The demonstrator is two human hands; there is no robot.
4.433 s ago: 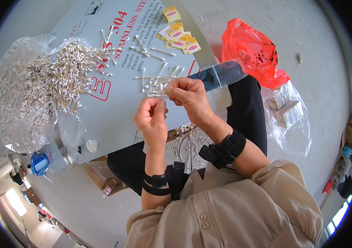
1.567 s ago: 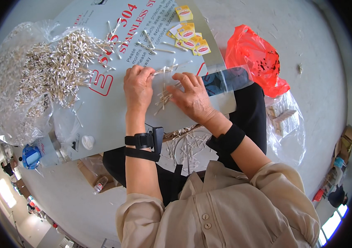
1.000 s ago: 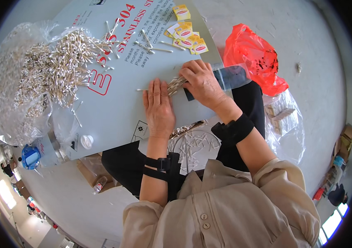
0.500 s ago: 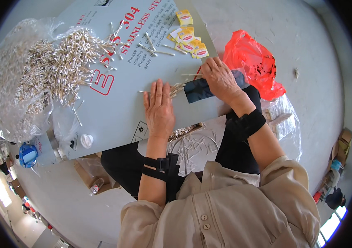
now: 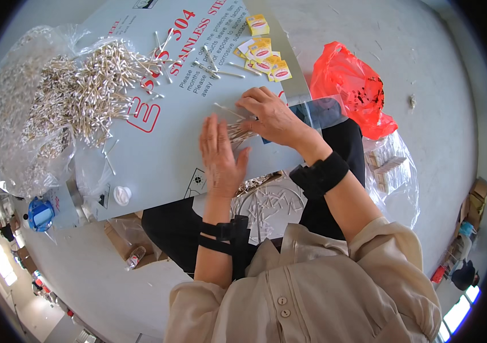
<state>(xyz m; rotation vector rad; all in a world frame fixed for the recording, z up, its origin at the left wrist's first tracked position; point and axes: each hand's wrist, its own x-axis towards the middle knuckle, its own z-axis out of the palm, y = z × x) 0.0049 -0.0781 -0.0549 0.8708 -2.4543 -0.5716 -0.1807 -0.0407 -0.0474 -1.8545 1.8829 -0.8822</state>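
A small bundle of cotton swabs (image 5: 236, 134) lies on the film-covered metal tabletop (image 5: 157, 166) between my two hands. My left hand (image 5: 220, 157) lies along the left side of the bundle, fingers stretched out and thumb apart. From the right, my right hand (image 5: 277, 121) reaches over with curled fingers, its thumb at the bundle. One loose swab (image 5: 227, 110) slants out by its fingertips. A dark film-like pouch (image 5: 306, 114) with a clear end lies partly beneath my right hand and wrist.
A big heap of cotton swabs (image 5: 77, 97) spills from a clear bag at the left. Yellow-and-white cards (image 5: 263, 50) lie at the far edge. A red plastic bag (image 5: 346, 86) is at the right. A white round lid (image 5: 122, 195) and a blue container (image 5: 40, 215) stand near left.
My right hand has moved left from the dark pouch to the swab bundle, bringing a swab with it. My left thumb has spread out from the palm.
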